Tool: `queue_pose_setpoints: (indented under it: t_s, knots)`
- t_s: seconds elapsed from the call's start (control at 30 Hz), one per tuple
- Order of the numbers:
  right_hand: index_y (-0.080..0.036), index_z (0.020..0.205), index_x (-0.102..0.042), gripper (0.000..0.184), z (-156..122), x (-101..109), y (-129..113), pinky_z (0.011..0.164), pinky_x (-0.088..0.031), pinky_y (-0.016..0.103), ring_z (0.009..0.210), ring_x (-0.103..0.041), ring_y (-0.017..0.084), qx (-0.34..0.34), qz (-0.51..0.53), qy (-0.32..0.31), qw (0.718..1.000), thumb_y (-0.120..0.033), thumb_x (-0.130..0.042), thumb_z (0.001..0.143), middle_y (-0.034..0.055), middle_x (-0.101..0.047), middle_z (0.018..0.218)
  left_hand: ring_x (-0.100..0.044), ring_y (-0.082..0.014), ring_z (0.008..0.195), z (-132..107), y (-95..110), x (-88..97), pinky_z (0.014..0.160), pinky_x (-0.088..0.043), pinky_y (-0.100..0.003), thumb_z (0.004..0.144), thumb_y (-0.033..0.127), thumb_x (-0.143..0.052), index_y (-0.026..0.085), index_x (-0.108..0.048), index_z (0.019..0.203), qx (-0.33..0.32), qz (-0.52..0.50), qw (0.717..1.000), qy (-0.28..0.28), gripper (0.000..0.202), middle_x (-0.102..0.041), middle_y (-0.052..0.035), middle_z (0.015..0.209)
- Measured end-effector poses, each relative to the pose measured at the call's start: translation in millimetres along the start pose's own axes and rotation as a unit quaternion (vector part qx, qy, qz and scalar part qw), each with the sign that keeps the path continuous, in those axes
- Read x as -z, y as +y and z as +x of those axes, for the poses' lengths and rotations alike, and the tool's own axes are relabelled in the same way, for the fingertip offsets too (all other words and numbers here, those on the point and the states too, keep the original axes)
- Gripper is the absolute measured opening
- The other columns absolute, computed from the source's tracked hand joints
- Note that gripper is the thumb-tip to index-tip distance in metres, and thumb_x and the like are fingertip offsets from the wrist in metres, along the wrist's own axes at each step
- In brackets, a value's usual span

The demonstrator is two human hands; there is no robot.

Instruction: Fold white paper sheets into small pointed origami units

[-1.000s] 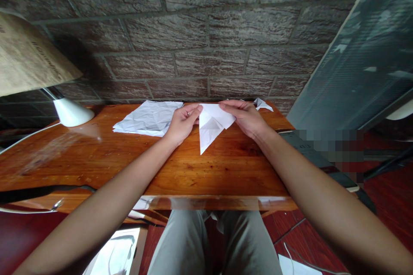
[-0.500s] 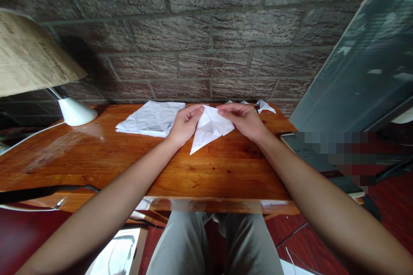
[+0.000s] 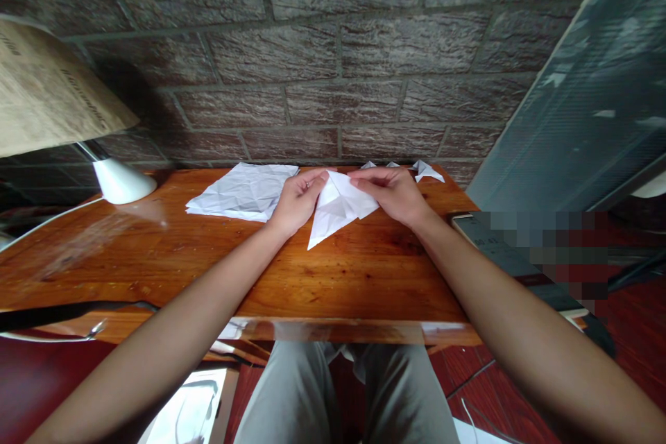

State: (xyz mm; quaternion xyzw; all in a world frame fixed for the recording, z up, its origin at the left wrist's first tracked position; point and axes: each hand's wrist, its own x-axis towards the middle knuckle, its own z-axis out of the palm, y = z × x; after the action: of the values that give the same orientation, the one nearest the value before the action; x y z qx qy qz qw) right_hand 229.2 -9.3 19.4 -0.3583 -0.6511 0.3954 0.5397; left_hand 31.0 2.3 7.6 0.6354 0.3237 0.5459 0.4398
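A piece of white folded paper (image 3: 340,205), creased into a pointed shape, is held between both hands above the wooden table. My left hand (image 3: 300,200) pinches its upper left corner, thumb on top. On the other side my right hand (image 3: 393,193) grips the upper right edge between thumb and fingers. One sharp tip of the paper points down toward me. Left of my left hand lies a stack of creased white sheets (image 3: 242,191). Small folded paper pieces (image 3: 427,171) stand behind my right hand, near the wall, some partly hidden.
A lamp with a white base (image 3: 122,180) stands at the table's left. At the right edge lies a phone-like device (image 3: 499,250), partly blurred out. A dark strap (image 3: 78,312) crosses the front left edge. The brick wall (image 3: 312,48) closes off the back.
Almost nothing differs. My right hand has shifted very slightly left on the paper, and more of the small folded pieces behind it shows.
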Motion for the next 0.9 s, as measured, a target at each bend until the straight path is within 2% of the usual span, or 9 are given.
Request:
queue_pose_setpoints:
  t_s: [0.1,0.2,0.3,0.43,0.63,0.77,0.9]
  knots:
    - [-0.021,0.09,-0.081,0.024,1.0,0.0,2.3,0.073,-0.052,0.03,0.075,-0.066,0.016,0.027,-0.029,0.011,0.999,-0.039,-0.08,0.074,0.003,-0.078,0.09,-0.065,-0.0181,0.078,-0.5,-0.8,-0.7,0.075,-0.051,-0.028,0.079,0.055,-0.071,0.014,-0.076,0.1,0.011,-0.02,1.0,-0.007,0.046,-0.076,-0.0051,0.088]
    - [-0.021,0.09,-0.081,0.022,1.0,-0.9,2.2,0.074,-0.052,0.03,0.078,-0.067,0.017,0.041,-0.048,0.021,0.998,-0.037,-0.078,0.075,0.0034,-0.079,0.092,-0.063,-0.0169,0.075,-1.3,-1.5,-0.5,0.071,-0.05,-0.026,0.081,0.056,-0.069,0.015,-0.077,0.096,-0.002,-0.004,1.0,-0.016,0.045,-0.075,-0.0039,0.084]
    - [-0.02,0.09,-0.081,0.022,0.5,-1.6,0.8,0.074,-0.052,0.03,0.08,-0.068,0.018,0.045,-0.057,0.031,0.997,-0.038,-0.077,0.076,0.0038,-0.079,0.092,-0.06,-0.0148,0.071,-1.6,-2.1,0.0,0.065,-0.047,-0.024,0.081,0.058,-0.069,0.015,-0.077,0.094,-0.017,0.017,1.0,-0.017,0.045,-0.073,-0.0023,0.08]
    - [-0.019,0.09,-0.081,0.024,0.0,-1.3,-0.5,0.072,-0.052,0.03,0.079,-0.068,0.018,0.042,-0.07,0.036,0.996,-0.039,-0.077,0.076,0.0047,-0.079,0.091,-0.059,-0.0138,0.067,-2.2,-1.0,-1.4,0.065,-0.047,-0.024,0.083,0.062,-0.064,0.015,-0.076,0.086,-0.008,0.009,1.0,-0.013,0.048,-0.071,-0.0016,0.075]
    - [-0.019,0.09,-0.08,0.024,-1.1,-2.5,-3.4,0.072,-0.052,0.03,0.079,-0.067,0.018,0.054,-0.092,0.032,0.994,-0.039,-0.076,0.077,0.0049,-0.079,0.091,-0.063,-0.0161,0.07,-3.7,4.0,-3.6,0.064,-0.049,-0.025,0.076,0.057,-0.075,0.014,-0.076,0.087,-0.007,0.025,1.0,-0.012,0.044,-0.073,-0.0028,0.074]
    - [-0.018,0.087,-0.079,0.026,-1.0,-4.2,-4.3,0.068,-0.05,0.029,0.075,-0.066,0.017,0.036,-0.061,0.02,0.997,-0.041,-0.078,0.074,0.0053,-0.078,0.089,-0.064,-0.0161,0.067,-2.4,1.1,-2.0,0.061,-0.049,-0.025,0.073,0.051,-0.079,0.014,-0.075,0.081,0.0,0.018,1.0,-0.008,0.038,-0.073,-0.0026,0.072]
    - [-0.018,0.096,-0.077,0.038,-0.9,-4.2,-5.3,0.062,-0.046,0.027,0.067,-0.062,0.014,-0.007,-0.016,0.017,1.0,-0.042,-0.083,0.068,0.0036,-0.076,0.083,-0.065,-0.0169,0.068,-2.3,-1.9,-0.8,0.062,-0.05,-0.026,0.074,0.05,-0.079,0.015,-0.075,0.083,-0.001,0.012,1.0,-0.007,0.036,-0.075,-0.0039,0.076]
